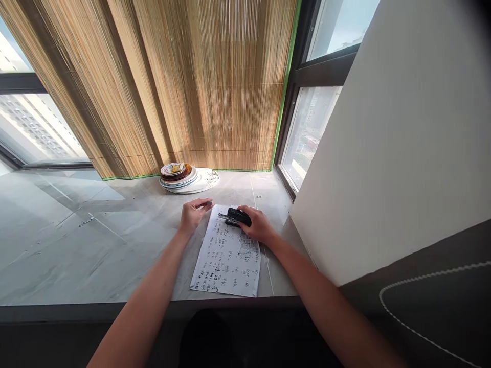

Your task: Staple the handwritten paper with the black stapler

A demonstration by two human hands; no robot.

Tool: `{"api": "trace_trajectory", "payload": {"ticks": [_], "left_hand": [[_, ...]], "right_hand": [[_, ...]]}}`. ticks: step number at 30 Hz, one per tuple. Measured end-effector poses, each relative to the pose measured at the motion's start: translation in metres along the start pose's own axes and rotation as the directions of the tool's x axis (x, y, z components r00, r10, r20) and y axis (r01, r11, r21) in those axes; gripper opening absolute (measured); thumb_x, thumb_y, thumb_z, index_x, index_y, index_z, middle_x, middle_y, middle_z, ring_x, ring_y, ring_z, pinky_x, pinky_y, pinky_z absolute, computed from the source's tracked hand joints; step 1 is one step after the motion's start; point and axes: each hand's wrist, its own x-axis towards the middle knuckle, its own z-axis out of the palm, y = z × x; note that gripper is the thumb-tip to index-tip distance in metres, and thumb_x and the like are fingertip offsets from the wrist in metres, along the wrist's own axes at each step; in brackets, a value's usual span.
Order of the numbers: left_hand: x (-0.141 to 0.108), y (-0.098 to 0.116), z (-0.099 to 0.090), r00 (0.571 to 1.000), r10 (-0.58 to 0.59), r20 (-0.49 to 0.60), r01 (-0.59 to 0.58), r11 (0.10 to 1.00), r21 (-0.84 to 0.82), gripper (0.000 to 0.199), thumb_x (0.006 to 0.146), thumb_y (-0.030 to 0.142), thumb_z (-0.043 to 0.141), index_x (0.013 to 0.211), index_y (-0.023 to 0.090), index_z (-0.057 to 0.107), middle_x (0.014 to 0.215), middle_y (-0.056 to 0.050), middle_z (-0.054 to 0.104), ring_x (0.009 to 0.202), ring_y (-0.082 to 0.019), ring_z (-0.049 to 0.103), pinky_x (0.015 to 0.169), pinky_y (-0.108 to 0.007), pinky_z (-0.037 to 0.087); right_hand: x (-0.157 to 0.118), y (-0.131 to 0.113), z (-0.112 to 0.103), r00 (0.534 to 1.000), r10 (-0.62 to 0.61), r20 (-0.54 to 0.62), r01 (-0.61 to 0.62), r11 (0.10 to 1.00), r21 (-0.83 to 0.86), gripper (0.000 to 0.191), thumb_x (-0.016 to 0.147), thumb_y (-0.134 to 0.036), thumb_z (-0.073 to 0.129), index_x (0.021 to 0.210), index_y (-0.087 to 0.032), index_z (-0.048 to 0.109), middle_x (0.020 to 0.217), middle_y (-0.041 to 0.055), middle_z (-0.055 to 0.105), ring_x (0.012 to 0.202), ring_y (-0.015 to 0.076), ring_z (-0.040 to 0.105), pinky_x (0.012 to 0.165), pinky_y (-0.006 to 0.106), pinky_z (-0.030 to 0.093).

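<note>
My right hand (256, 224) is wrapped round a black stapler (238, 214) over the upper part of a sheet of paper (226, 255). The stapler's top is raised, and its metal staple tray shows, pointing left. Beside the sheet's upper left corner, my left hand (193, 213) pinches a small grey block (208, 203), perhaps a strip of staples; it is too small to be sure. Handwriting in columns covers the sheet, with a denser block of writing near my right hand. The sheet lies flat on the grey stone sill.
A stack of plates (180, 179) stands at the back, by a bamboo blind (215, 102). A white wall (383, 153) rises close on the right, beside the window. The sill's front edge (95, 305) runs under my forearms. A white cord (383, 296) hangs at the lower right.
</note>
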Motion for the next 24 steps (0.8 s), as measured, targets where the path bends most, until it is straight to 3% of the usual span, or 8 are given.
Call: {"api": "trace_trajectory", "payload": {"ticks": [3,7,15,24], "left_hand": [[0.000,0.003,0.001,0.997,0.060,0.052,-0.062,0.998,0.028,0.032,0.080,0.044,0.080,0.101,0.020,0.080,0.102,-0.008,0.078,0.094,-0.025,0.072,0.091,-0.043,0.059],[-0.002,0.011,0.004,0.971,0.116,0.209,-0.129,0.991,0.047,0.026,0.083,0.043,0.077,0.101,0.024,0.079,0.104,-0.007,0.077,0.101,-0.024,0.069,0.093,-0.041,0.056],[-0.008,0.024,0.007,0.893,0.111,0.437,-0.112,0.993,-0.023,0.028,0.082,0.043,0.080,0.100,0.022,0.080,0.101,-0.009,0.076,0.096,-0.025,0.070,0.092,-0.040,0.055],[-0.008,0.022,0.010,0.851,0.067,0.521,-0.075,0.997,-0.005,0.028,0.083,0.046,0.078,0.097,0.022,0.080,0.096,-0.008,0.077,0.091,-0.025,0.070,0.086,-0.039,0.055]], "right_hand": [[0.000,0.002,0.000,1.000,0.001,-0.016,-0.001,1.000,0.011,0.045,0.081,-0.018,0.073,0.123,-0.030,0.061,0.102,0.0034,0.072,0.090,0.0234,0.067,0.080,0.035,0.052],[0.001,0.004,-0.001,0.998,-0.010,-0.061,0.014,0.998,0.065,0.041,0.083,-0.021,0.073,0.123,-0.030,0.064,0.105,0.0034,0.073,0.093,0.0236,0.068,0.084,0.036,0.053],[0.001,0.003,-0.001,0.998,-0.053,-0.034,0.056,0.995,0.086,0.040,0.083,-0.021,0.074,0.122,-0.028,0.065,0.105,0.0039,0.074,0.095,0.0242,0.068,0.084,0.036,0.052],[0.000,0.001,-0.001,0.996,-0.084,-0.005,0.084,0.991,0.102,0.040,0.085,-0.023,0.074,0.123,-0.029,0.065,0.110,0.0052,0.073,0.100,0.0249,0.067,0.088,0.038,0.051]]}}
